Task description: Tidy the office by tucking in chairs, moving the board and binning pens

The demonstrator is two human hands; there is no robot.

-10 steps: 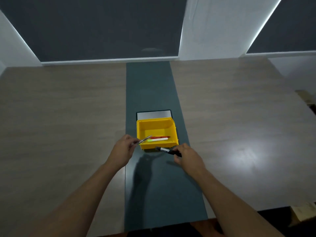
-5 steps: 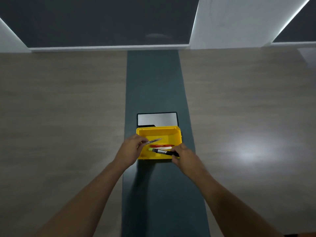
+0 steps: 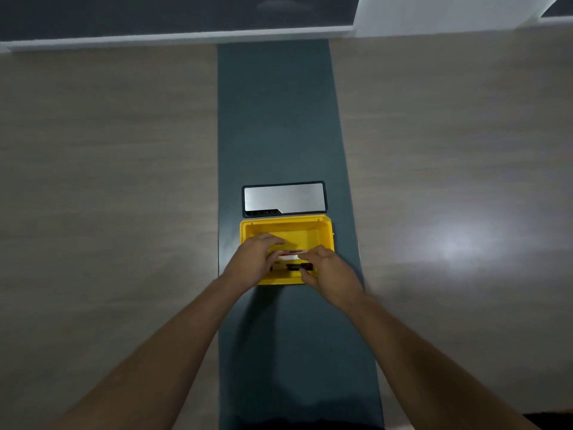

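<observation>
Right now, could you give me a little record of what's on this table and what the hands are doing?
surface: table with a dark strip down the middle
bin: yellow, on the strip
panel: silver, just behind the bin
pens: in the bin
left hand: over the bin
right hand: by the black marker; grip unclear

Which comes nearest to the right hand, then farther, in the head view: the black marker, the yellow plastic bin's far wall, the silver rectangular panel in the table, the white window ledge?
1. Black marker: at the right hand fingertips, inside the bin.
2. Yellow plastic bin's far wall: just beyond the hand.
3. Silver rectangular panel: behind the bin, on the dark centre strip.
4. White window ledge: at the table's far edge.
</observation>
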